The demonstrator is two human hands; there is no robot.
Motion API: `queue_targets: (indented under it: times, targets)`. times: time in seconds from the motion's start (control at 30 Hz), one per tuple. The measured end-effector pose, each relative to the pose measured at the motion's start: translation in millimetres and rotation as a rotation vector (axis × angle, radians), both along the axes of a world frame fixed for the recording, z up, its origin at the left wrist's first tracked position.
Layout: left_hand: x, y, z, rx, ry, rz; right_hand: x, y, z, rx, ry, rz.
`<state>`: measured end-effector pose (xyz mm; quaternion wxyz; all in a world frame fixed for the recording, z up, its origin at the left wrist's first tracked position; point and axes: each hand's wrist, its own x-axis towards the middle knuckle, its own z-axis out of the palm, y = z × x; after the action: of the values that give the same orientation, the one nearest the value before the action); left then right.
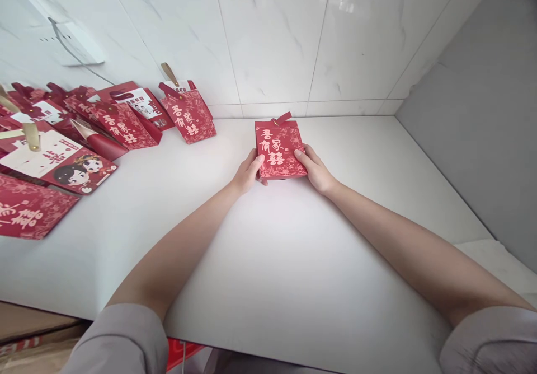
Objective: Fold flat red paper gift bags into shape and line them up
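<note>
Between my two hands is a red paper gift box (281, 147) with pale Chinese characters, a flower print and a dark red ribbon loop on top. My left hand (248, 172) grips its left side, thumb on the front and fingers mostly hidden behind. On the right side, my right hand (315, 168) holds it the same way, thumb pressed on the front face. Its lower edge is close to the white tabletop (268, 251); whether it touches is unclear. A similar red gift box (191, 115) with a gold ribbon loop stands to the left, near the wall.
Several more red gift boxes (128, 125) crowd the table's left side, one with a white panel and cartoon figures (79, 169). A tiled wall (272, 38) closes the back, a grey panel (474, 99) the right. A cable (75, 55) hangs from a socket. Cardboard (33, 323) lies below the front edge.
</note>
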<state>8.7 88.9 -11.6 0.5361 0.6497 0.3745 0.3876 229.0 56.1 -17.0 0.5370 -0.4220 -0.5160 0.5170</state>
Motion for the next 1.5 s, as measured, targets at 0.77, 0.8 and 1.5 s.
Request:
queue_targets:
  times: [0.77,0.8,1.5]
  targets:
    - [1,0,0.1,-0.016,-0.009,-0.002,-2,-1,4.6,-0.015,-0.018,-0.009]
    - [0,-1,1.0,-0.020,-0.006,0.003,-2,-1,4.3,-0.014,-0.020,-0.006]
    - [-8,-1,17.5,-0.147,-0.272,-0.002,-4,-10,-5.7,0.171,-0.109,0.224]
